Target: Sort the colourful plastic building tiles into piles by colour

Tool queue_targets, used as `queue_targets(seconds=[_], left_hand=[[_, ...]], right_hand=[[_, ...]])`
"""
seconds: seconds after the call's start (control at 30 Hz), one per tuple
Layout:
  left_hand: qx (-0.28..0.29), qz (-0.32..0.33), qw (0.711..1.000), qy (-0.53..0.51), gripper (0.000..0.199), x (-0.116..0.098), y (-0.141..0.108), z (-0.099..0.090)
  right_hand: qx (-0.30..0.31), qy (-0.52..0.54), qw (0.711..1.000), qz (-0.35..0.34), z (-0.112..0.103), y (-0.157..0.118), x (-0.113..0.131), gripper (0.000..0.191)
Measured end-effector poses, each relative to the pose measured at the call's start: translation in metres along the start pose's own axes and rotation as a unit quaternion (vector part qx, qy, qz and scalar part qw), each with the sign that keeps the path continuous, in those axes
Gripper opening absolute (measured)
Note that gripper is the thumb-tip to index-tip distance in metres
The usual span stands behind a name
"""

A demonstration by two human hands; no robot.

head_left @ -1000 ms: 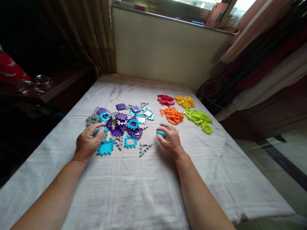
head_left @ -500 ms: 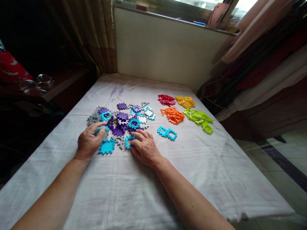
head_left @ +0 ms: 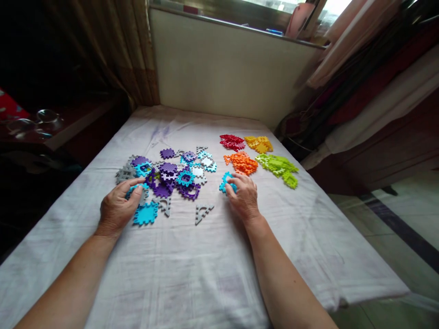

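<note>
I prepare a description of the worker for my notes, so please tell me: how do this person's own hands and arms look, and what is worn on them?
The left hand and right hand are bare, without gloves; no ring or watch can be seen. The left forearm and right forearm show no sleeves.

The heap of interlocking tiles (head_left: 168, 167) is spread on the cloth-covered table (head_left: 171, 278); to its right, four smaller piles (head_left: 241, 163) are grouped; nearer, a loose tile (head_left: 225, 183) is held before those piles; a triangular tile (head_left: 203, 212) is laid before the heap, toward its right; behind it, the windowsill (head_left: 233, 26) is set above the wall (head_left: 212, 68); to its left, eyeglasses (head_left: 47, 116) are placed on a side table (head_left: 77, 125).
</note>
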State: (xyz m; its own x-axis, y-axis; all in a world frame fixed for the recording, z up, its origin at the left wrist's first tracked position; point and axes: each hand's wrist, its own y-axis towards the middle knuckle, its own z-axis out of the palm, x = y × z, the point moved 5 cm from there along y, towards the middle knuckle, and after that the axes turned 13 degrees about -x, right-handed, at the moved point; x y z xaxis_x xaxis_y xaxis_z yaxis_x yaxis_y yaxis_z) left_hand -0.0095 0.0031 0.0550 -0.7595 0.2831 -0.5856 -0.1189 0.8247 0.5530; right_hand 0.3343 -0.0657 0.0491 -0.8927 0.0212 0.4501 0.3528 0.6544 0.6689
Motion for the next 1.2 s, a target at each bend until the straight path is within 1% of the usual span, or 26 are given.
queue_targets(seconds=[0.07, 0.17, 0.27, 0.37, 0.5, 0.57, 0.67, 0.73, 0.8, 0.83, 0.9, 1.0, 1.1, 1.2], left_hand=[[0.001, 0.0, 1.0, 0.004, 0.033, 0.001, 0.001, -0.001], [0.001, -0.001, 1.0, 0.007, 0.033, 0.002, 0.002, -0.002], [-0.003, 0.003, 1.0, 0.001, 0.031, 0.004, 0.002, -0.004], [-0.011, 0.02, 1.0, -0.009, 0.03, 0.002, 0.001, -0.002], [-0.012, 0.091, 0.996, -0.014, 0.032, -0.005, -0.001, 0.005], [-0.015, 0.122, 0.992, 0.006, 0.034, -0.005, 0.0, 0.006], [-0.049, 0.123, 0.99, 0.045, 0.035, 0.004, 0.008, 0.0], [-0.067, 0.107, 0.99, 0.056, 0.036, 0.014, 0.013, -0.006], [-0.068, 0.089, 0.992, 0.06, 0.036, 0.023, 0.017, -0.009], [-0.06, 0.081, 0.993, 0.061, 0.037, 0.027, 0.018, -0.009], [-0.026, 0.076, 0.995, 0.065, 0.039, 0.031, 0.019, -0.007], [0.052, 0.092, 0.991, 0.084, 0.045, 0.03, 0.014, 0.001], [0.11, 0.108, 0.982, 0.113, 0.055, 0.028, 0.008, 0.004], [0.13, 0.117, 0.977, 0.122, 0.053, 0.029, 0.006, 0.004]], right_hand=[[0.004, -0.04, 0.999, 0.018, 0.0, 0.001, -0.014, 0.014], [0.016, -0.067, 0.997, 0.022, 0.002, 0.0, -0.022, 0.016], [0.021, -0.079, 0.996, 0.021, 0.003, -0.001, -0.02, 0.015], [0.008, -0.077, 0.997, 0.006, 0.003, -0.002, -0.017, 0.016], [-0.013, -0.045, 0.998, -0.037, 0.003, -0.004, -0.003, 0.016], [-0.01, -0.014, 0.998, -0.068, 0.003, -0.007, 0.01, 0.016], [0.007, 0.043, 0.991, -0.127, 0.005, -0.017, 0.042, 0.016], [0.038, 0.085, 0.98, -0.177, 0.009, -0.026, 0.068, 0.016], [0.088, 0.118, 0.963, -0.226, 0.016, -0.036, 0.095, 0.017], [0.116, 0.129, 0.954, -0.245, 0.02, -0.041, 0.108, 0.017], [0.163, 0.14, 0.937, -0.275, 0.027, -0.05, 0.132, 0.017], [0.204, 0.135, 0.919, -0.309, 0.037, -0.06, 0.161, 0.02], [0.217, 0.122, 0.916, -0.315, 0.045, -0.066, 0.176, 0.023], [0.218, 0.113, 0.919, -0.308, 0.052, -0.071, 0.179, 0.017]])
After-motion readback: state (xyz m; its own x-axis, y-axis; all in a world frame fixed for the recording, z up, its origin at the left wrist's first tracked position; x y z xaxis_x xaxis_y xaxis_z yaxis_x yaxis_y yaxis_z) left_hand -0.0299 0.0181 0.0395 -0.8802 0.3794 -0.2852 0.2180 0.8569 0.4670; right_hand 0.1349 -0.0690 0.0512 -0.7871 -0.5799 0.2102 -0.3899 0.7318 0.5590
